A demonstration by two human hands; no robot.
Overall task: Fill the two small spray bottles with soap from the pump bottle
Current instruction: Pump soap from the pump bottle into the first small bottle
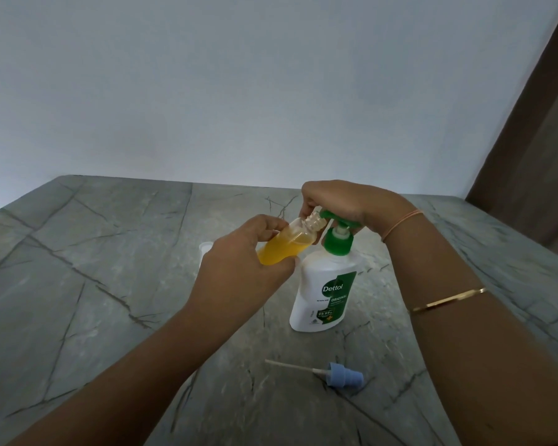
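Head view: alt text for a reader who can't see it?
A person's left hand holds a small spray bottle, uncapped, tilted and partly filled with orange soap, neck at the green nozzle of a white pump bottle whose pump head the right hand grips. A blue spray cap with its tube lies on the grey table nearby.

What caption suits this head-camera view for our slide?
Left hand holds a part-filled spray bottle to the Dettol pump bottle; right hand grips its pump head.
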